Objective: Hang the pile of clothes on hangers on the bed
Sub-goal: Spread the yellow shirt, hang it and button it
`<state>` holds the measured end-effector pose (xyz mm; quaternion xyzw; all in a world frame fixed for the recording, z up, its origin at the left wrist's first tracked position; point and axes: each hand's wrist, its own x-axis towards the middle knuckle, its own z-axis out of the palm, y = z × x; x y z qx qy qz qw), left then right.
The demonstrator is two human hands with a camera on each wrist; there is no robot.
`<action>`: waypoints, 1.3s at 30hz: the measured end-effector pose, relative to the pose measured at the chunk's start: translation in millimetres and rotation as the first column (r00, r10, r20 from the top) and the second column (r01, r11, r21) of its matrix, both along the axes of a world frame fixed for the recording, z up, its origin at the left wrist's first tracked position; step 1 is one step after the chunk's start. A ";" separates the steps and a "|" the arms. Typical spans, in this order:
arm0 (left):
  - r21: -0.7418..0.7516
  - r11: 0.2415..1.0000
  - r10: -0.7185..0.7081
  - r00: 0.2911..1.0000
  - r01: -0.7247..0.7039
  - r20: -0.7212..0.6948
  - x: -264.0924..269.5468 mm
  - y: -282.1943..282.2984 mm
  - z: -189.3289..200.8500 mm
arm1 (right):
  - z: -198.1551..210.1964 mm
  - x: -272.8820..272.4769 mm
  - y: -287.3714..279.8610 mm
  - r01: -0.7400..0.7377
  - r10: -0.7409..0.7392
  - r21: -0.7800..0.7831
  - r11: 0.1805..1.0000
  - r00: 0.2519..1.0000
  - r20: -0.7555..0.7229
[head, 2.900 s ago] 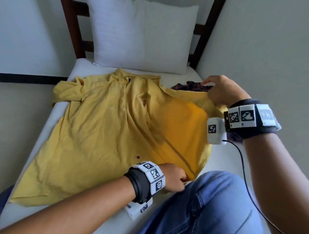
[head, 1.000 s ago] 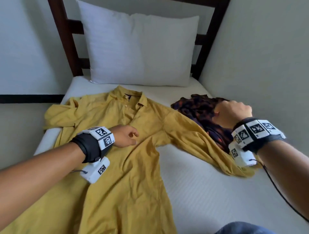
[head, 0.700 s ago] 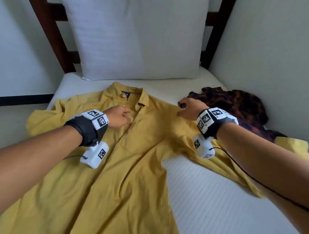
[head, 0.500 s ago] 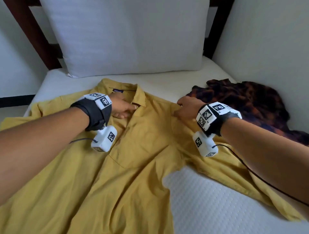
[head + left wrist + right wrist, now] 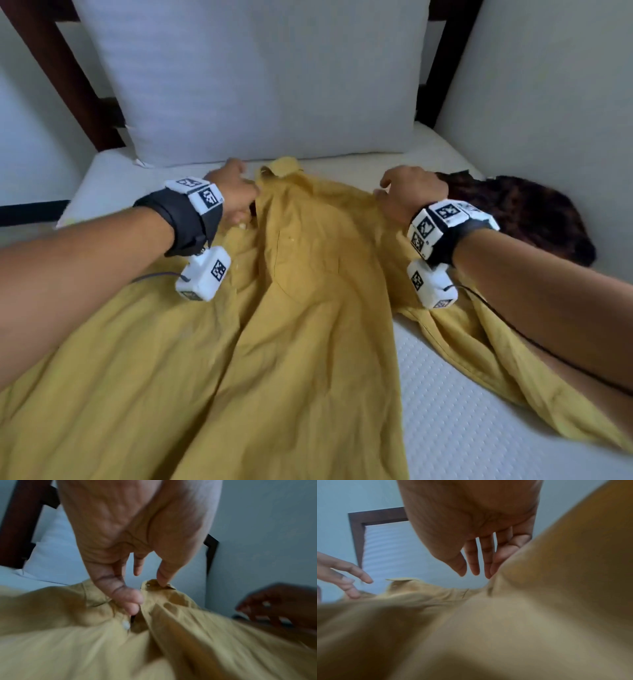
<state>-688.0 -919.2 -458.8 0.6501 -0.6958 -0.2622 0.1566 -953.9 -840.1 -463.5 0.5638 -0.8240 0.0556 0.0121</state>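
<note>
A yellow button-up shirt lies front up on the bed, bunched in long folds, its collar near the pillow. My left hand is at the collar's left side. In the left wrist view its fingers are spread, one tip at the button placket and the thumb on the collar tip. My right hand rests on the shirt's right shoulder, and its straight fingers touch a raised fold of the shirt. A dark patterned garment lies crumpled just right of that hand.
A large white pillow leans on the dark wooden headboard just beyond the collar. A pale wall runs along the bed's right side. Bare white mattress shows between the shirt's body and its right sleeve.
Both hands have moved up the bed toward the pillow. The shirt has slid with them and gathered into folds, so the collar now lies close under the pillow.
</note>
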 end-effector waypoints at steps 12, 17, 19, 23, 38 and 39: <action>0.311 0.853 -0.397 0.908 0.418 -0.133 95.7 217.6 -36.7 | 9.6 106.4 172.6 -0.125 0.142 0.467 0.876 0.990 0.000; 0.373 0.830 -0.357 0.909 0.415 -0.216 99.5 237.1 -47.1 | 35.5 129.1 240.0 -0.107 -0.061 0.649 0.754 0.971 0.232; 0.425 0.833 -0.229 0.919 0.356 -0.321 104.6 243.8 -45.3 | 46.4 152.5 243.1 -0.163 -0.105 0.638 0.753 0.927 0.360; 0.543 0.805 0.018 0.906 0.237 -0.422 125.8 292.8 -36.7 | 39.6 215.7 225.1 -0.334 0.093 0.638 0.694 0.920 0.380; 0.459 0.870 0.053 0.889 0.182 -0.454 129.6 366.5 -36.5 | -1.7 214.2 343.4 -0.551 0.750 0.771 0.319 0.644 0.149; 0.449 0.874 0.047 0.889 0.184 -0.456 128.6 368.8 -34.2 | -2.0 212.1 347.4 -0.566 0.765 0.749 0.344 0.632 0.126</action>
